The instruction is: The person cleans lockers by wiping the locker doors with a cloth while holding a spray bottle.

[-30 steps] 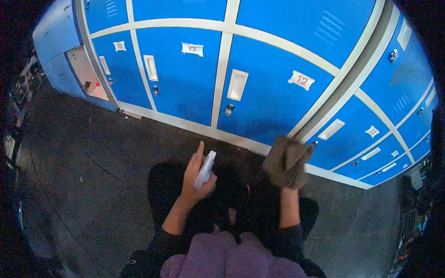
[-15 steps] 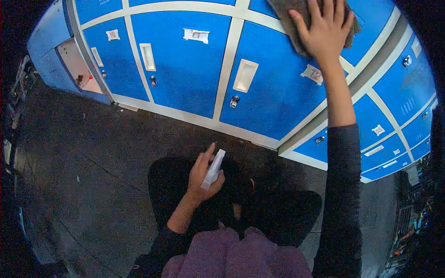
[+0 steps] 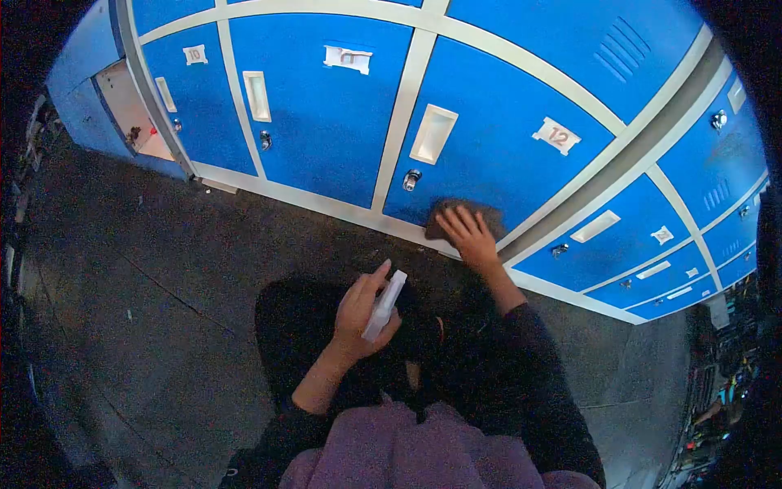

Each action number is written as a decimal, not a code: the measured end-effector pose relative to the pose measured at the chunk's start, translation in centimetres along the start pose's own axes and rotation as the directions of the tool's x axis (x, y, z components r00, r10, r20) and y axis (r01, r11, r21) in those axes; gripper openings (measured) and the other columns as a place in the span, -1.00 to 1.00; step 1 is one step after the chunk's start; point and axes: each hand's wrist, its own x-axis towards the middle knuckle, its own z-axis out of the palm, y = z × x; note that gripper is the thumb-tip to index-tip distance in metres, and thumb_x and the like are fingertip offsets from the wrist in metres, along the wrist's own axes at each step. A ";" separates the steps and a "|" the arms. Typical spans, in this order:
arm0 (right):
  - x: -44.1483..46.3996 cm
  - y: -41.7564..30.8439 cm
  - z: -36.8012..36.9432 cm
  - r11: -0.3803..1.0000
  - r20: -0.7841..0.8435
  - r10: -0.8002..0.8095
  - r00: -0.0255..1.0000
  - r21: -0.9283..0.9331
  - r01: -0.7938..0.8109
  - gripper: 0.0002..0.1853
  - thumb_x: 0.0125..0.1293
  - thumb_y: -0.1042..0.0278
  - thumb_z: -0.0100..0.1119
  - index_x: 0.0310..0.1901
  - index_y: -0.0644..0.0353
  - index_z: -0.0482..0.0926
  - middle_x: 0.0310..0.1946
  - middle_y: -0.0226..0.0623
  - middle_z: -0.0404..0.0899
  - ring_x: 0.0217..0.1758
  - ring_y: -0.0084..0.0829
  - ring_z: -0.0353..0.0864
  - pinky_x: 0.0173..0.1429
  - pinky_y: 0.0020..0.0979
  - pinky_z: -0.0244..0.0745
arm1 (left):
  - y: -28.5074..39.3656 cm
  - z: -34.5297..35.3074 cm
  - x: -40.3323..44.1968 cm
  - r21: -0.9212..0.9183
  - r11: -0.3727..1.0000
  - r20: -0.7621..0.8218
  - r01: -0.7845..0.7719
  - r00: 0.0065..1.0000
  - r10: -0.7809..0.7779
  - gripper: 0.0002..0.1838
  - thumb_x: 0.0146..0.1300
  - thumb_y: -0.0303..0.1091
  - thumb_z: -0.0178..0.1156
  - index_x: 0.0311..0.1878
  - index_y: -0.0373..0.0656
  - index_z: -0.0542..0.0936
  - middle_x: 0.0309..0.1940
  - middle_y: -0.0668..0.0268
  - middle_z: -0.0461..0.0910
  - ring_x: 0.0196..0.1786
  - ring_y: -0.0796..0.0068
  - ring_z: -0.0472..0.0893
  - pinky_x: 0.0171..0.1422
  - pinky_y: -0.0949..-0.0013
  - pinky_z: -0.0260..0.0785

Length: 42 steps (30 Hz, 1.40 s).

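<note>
My right hand (image 3: pixel 471 235) presses a dark grey-brown cloth (image 3: pixel 490 216) with fingers spread, against the bottom of the blue locker door (image 3: pixel 497 163) labelled 12. The cloth lies bunched under the palm, near the white lower frame. Over my lap, my left hand (image 3: pixel 358 314) is closed around what looks like a white spray bottle (image 3: pixel 385 308). Only its narrow top shows from above, and the lower part is hidden. Left of the cloth, on the same door, are a key lock (image 3: pixel 412 180) and a recessed white handle (image 3: pixel 434 134).
More blue lockers (image 3: pixel 318 114) with paper number labels stand to the left and above. A second locker block (image 3: pixel 607 253) stands at the right. At far left an open compartment (image 3: pixel 134 114) holds small items. Dark floor (image 3: pixel 163 269) spreads below the lockers.
My right hand has swept the cloth from the upper right down to the bottom of door 12, uncovering the label and the vents above. My left hand has barely moved.
</note>
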 end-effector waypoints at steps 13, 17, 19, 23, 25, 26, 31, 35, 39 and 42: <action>8.6 10.8 -11.6 0.930 -0.302 0.365 0.881 0.065 -0.363 -0.36 0.20 0.06 -0.02 0.34 -0.14 0.14 0.40 -0.27 -0.03 0.45 -0.13 -0.09 0.35 0.21 -0.18 | 0.0 0.1 0.5 -0.024 1.000 -0.025 0.002 1.000 -0.003 -0.23 -0.14 -0.52 0.14 0.28 -0.25 0.21 -0.27 0.07 0.41 -0.23 0.08 0.48 -0.10 0.19 0.37; 14.2 19.2 -17.7 0.881 -0.688 0.347 0.638 0.006 -0.473 -0.35 0.25 -0.04 -0.06 0.34 0.03 0.16 0.41 -0.15 -0.08 0.46 0.00 -0.18 0.37 0.17 -0.27 | 0.2 0.0 0.3 -0.057 0.998 -0.006 0.040 0.999 -0.040 -0.22 -0.16 -0.51 0.15 0.28 -0.25 0.22 -0.30 0.10 0.39 -0.27 0.14 0.47 -0.15 0.24 0.38; 15.3 20.6 -19.1 0.846 -0.698 0.363 0.617 -0.030 -0.532 -0.34 0.25 -0.04 -0.08 0.34 0.04 0.14 0.40 -0.14 -0.09 0.46 -0.02 -0.17 0.40 0.08 -0.26 | -0.1 0.1 -0.1 -0.042 0.998 -0.011 0.047 0.999 -0.047 -0.22 -0.16 -0.51 0.15 0.28 -0.25 0.22 -0.31 0.11 0.39 -0.28 0.16 0.47 -0.17 0.24 0.38; 14.4 20.3 -16.5 0.895 -0.693 0.350 0.631 0.047 -0.444 -0.31 0.23 -0.09 -0.04 0.33 0.06 0.16 0.39 -0.13 -0.05 0.44 -0.05 -0.11 0.38 0.08 -0.22 | -0.8 0.7 -0.7 -0.084 0.993 -0.010 0.082 0.996 -0.083 -0.21 -0.16 -0.50 0.16 0.28 -0.26 0.22 -0.31 0.11 0.39 -0.29 0.17 0.47 -0.18 0.25 0.39; 12.8 16.6 -15.4 0.893 -0.652 0.378 0.657 0.070 -0.445 -0.26 0.18 -0.15 0.01 0.31 0.12 0.19 0.37 -0.06 0.02 0.41 -0.09 0.01 0.36 0.03 -0.14 | -0.5 0.5 -0.5 -0.099 0.992 -0.002 0.080 0.997 -0.081 -0.22 -0.16 -0.50 0.16 0.28 -0.25 0.22 -0.30 0.11 0.40 -0.28 0.16 0.48 -0.17 0.25 0.39; 11.6 14.7 -14.4 0.892 -0.583 0.414 0.699 0.106 -0.440 -0.24 0.16 -0.17 0.03 0.31 0.12 0.19 0.37 -0.04 0.01 0.41 -0.07 -0.01 0.37 0.04 -0.16 | -0.4 0.4 -0.3 -0.106 0.991 0.002 0.077 0.997 -0.078 -0.22 -0.16 -0.50 0.16 0.28 -0.25 0.22 -0.29 0.11 0.40 -0.27 0.15 0.48 -0.16 0.25 0.39; 2.7 4.1 -4.4 0.910 -0.101 0.406 0.908 0.144 -0.390 -0.32 0.20 -0.13 -0.01 0.32 -0.02 0.18 0.35 -0.20 0.10 0.32 -0.14 0.16 0.34 0.05 -0.06 | -0.6 0.6 -0.1 -0.093 0.992 0.014 0.088 0.996 -0.087 -0.23 -0.14 -0.49 0.15 0.28 -0.23 0.22 -0.28 0.11 0.42 -0.25 0.13 0.48 -0.11 0.22 0.38; -5.7 -2.0 1.7 0.978 0.140 0.176 0.974 0.089 -0.190 -0.33 0.13 0.23 0.08 0.31 0.06 0.17 0.30 -0.22 0.16 0.31 -0.20 0.16 0.36 -0.08 0.01 | -0.9 1.0 0.1 -0.100 0.993 0.011 0.069 0.998 -0.068 -0.24 -0.12 -0.48 0.15 0.28 -0.23 0.22 -0.27 0.10 0.43 -0.21 0.11 0.49 -0.06 0.17 0.37; -6.7 -3.5 0.8 0.919 0.165 0.338 0.927 0.154 -0.362 -0.43 0.18 0.31 -0.08 0.29 -0.04 0.22 0.31 -0.42 0.19 0.25 -0.38 0.29 0.36 -0.18 0.07 | -1.0 0.8 0.0 -0.082 0.993 0.021 0.086 0.996 -0.085 -0.24 -0.12 -0.49 0.14 0.28 -0.22 0.21 -0.26 0.09 0.43 -0.17 0.12 0.50 -0.01 0.18 0.36; -5.7 -2.6 0.8 0.887 0.167 0.369 0.914 0.231 -0.400 -0.37 0.22 0.22 0.00 0.33 0.11 0.13 0.34 -0.13 0.07 0.37 -0.15 0.09 0.40 -0.05 -0.08 | -1.0 1.0 0.2 -0.040 0.997 0.012 0.062 0.998 -0.061 -0.24 -0.12 -0.51 0.14 0.28 -0.20 0.21 -0.25 0.09 0.43 -0.17 0.14 0.50 -0.01 0.20 0.37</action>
